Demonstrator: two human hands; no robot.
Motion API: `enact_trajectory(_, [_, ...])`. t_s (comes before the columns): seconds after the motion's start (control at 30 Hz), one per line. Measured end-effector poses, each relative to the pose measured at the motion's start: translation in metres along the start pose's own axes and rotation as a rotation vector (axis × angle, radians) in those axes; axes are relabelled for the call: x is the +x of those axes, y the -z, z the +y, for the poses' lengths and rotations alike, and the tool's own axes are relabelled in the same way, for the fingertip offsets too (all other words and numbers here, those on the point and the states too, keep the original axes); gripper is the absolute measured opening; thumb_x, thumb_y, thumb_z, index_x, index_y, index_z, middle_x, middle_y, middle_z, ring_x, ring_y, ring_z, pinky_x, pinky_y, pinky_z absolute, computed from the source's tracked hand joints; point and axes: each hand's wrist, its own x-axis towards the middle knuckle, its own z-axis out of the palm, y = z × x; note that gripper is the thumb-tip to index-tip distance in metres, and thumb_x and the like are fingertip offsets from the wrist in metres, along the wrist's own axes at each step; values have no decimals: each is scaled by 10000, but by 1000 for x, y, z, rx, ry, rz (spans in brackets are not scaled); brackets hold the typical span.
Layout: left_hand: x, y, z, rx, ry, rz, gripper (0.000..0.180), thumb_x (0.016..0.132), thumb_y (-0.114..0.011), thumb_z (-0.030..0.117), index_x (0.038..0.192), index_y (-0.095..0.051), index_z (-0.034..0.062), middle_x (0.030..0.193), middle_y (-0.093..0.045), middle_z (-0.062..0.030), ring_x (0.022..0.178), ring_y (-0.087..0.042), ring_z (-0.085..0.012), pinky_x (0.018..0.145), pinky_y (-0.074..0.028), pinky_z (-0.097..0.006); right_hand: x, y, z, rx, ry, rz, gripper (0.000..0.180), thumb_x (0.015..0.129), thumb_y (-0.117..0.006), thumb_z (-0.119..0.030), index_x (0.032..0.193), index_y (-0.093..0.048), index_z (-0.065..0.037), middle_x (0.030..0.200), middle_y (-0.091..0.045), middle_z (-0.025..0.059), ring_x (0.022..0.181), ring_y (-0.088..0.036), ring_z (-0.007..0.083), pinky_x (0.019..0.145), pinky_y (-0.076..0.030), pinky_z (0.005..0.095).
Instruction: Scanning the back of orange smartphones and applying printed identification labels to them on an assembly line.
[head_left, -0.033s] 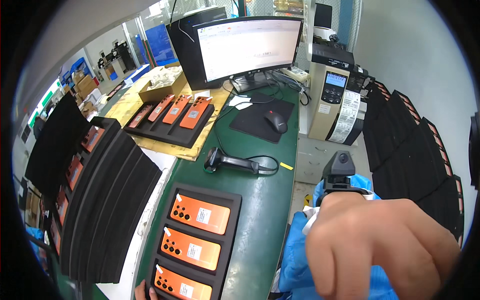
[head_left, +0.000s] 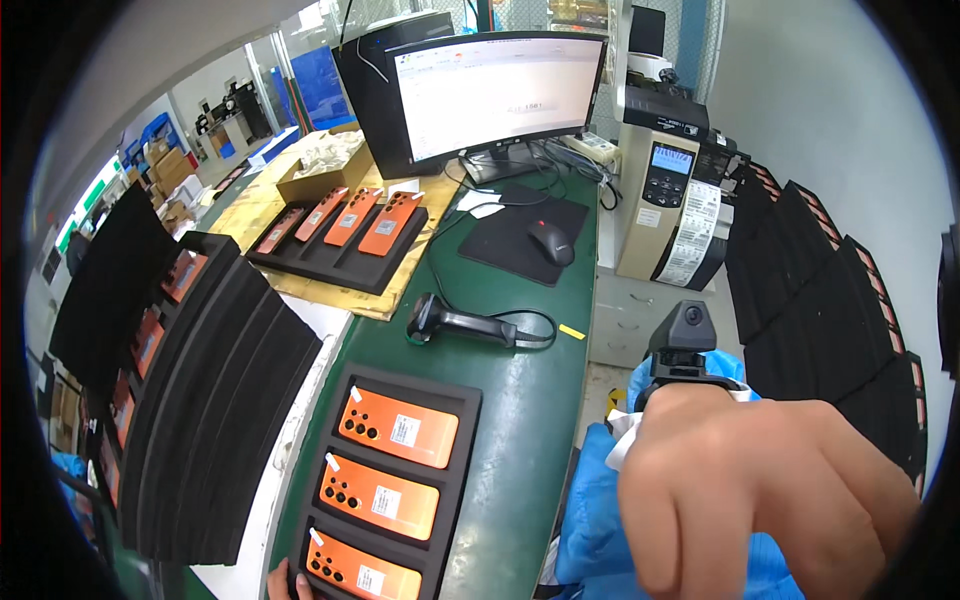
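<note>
At the lower edge of the head view, my left hand (head_left: 284,581) shows only a few fingers, closed at the left side of a black foam tray (head_left: 462,425). In the tray lie three orange phones, back up: a far phone (head_left: 436,445), a middle phone (head_left: 418,515) and a near phone (head_left: 403,582). Each has a white label and a small white tab. My right hand (head_left: 745,490) is raised close at the lower right, knuckles up and fingers bent downward. Its fingertips are out of sight. On its wrist sits a small black camera (head_left: 688,325), above a blue sleeve (head_left: 590,500).
A barcode scanner (head_left: 465,325) lies on the green table (head_left: 520,390). Behind it are a mouse (head_left: 552,243), a monitor (head_left: 500,90) and a label printer (head_left: 655,200). Another phone tray (head_left: 365,275) sits far left. Stacked black trays (head_left: 220,400) stand left; more trays (head_left: 800,280) right.
My right hand has shifted very slightly to the right. The phone tray appears a touch further left in the picture. Otherwise the scene looks the same.
</note>
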Motion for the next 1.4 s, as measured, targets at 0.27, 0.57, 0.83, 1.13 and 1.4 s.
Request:
enact_trajectory(0.27, [-2,2,2,-8,54,4,418,1103,-598,242,1383,-657,-63,1388,-678,-259,1278,-623,-404,1129,-451,-462,-13,13,-11,-122,99,-163,232,1061,-546,-128,1073,-746,-245,1006,-705,9,709,-626,305,606,-461,418])
enact_trajectory(0.57, [-2,2,8,-30,61,19,430,1107,-603,262,1378,-654,-68,1394,-677,-256,1257,-640,-394,1112,-464,-463,-12,21,-18,-233,-15,-122,211,1055,-586,-132,1055,-785,-204,984,-751,30,801,-677,312,700,-535,409])
enact_trajectory(0.83, [-5,1,-26,138,-222,-36,457,1167,-437,289,1482,-595,0,1413,-645,-249,1367,-558,-425,1160,-465,-473,-99,94,-10,-1234,-68,95,219,921,-741,-85,1136,-774,-59,1163,-773,130,854,-741,229,709,-608,356])
enact_trajectory(1.13, [7,-23,-138,144,136,-78,472,1179,-363,304,1471,-633,49,1459,-653,-209,1293,-638,-347,1019,-565,-474,-331,272,-155,-2117,-381,1357,400,965,-735,-138,1339,-645,-24,1307,-656,129,1148,-638,220,931,-534,341])
enact_trajectory(1.4, [8,-28,-153,194,326,-152,489,1184,-346,312,1553,-549,63,1513,-616,-207,1312,-635,-318,988,-576,-458,-304,305,-217,-966,-724,1554,502,1024,-743,-278,1398,-601,26,1226,-764,117,1120,-742,238,1006,-571,377])
